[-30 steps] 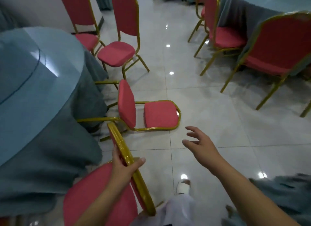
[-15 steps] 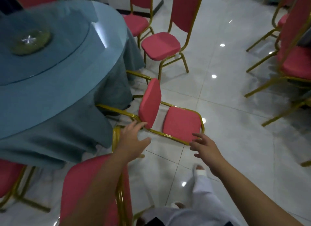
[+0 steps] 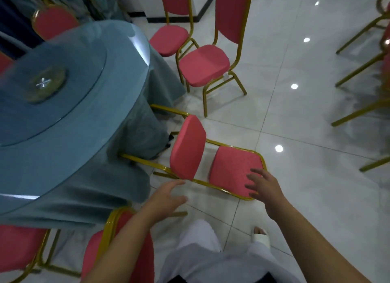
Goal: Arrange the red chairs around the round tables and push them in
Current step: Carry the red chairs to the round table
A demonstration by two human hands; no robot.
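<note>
Just ahead of both hands, the toppled red chair lies on its back on the tiled floor. Its seat stands on edge, its backrest pad lies flat, and its gold legs run under the cloth of the round table.

The right hand is spread open over the near corner of that pad. It is further forward than half a second ago, when it hovered at the frame's edge. I cannot tell whether the fingertips touch the pad.

The left hand is open too, fingers straight, reaching for the gold rail below the seat and just short of it. A second ago it gripped the top of the nearer chair; that chair now stands free under the left forearm.

Beyond the fallen chair, two upright chairs stand beside the table's far edge, not pushed in.
</note>
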